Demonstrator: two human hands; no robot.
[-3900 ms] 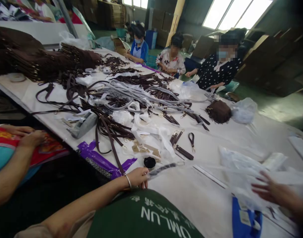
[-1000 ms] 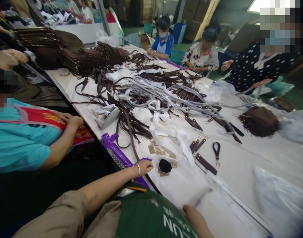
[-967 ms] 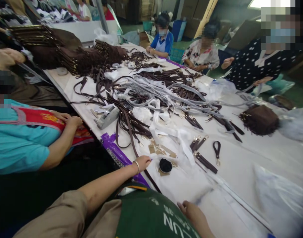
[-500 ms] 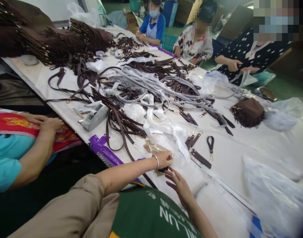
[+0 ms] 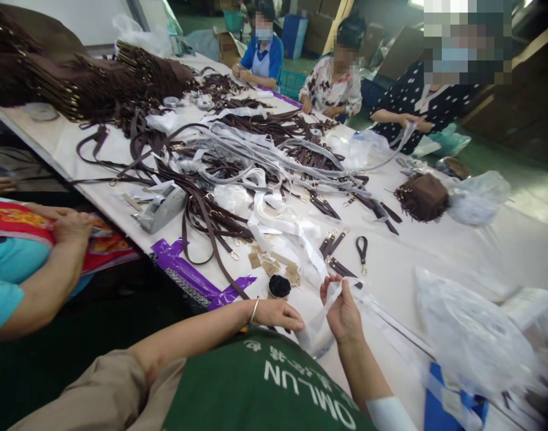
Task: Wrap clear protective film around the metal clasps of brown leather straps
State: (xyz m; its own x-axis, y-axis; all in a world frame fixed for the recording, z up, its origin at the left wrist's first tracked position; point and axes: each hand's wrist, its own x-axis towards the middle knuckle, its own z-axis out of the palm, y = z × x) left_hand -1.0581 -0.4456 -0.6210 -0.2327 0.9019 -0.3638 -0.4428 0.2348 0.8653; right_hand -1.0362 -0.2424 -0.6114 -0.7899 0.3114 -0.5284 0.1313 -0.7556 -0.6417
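Note:
My right hand is raised over the near table edge, its fingers pinching the upper end of a thin, translucent plastic piece, which could be a strip or a small bag. The plastic slants down to my left hand, whose curled fingers press together at its lower end. Just beyond my left hand sits a small round container with a black top. Brown card tags with white strings lie behind it. Past my right fingertips are short dark straps with metal clips and a looped wrist strap.
Long brown straps and plastic strips tangle across the table's middle. A tape dispenser and purple tape are on the left. A clear plastic bag lies right. Several co-workers sit around; one's hands are near on the left.
My left hand has drawn back toward my body, uncovering the black-topped container. My right hand, formerly with spread fingers, has lifted and closed on the plastic, now stretched between both hands.

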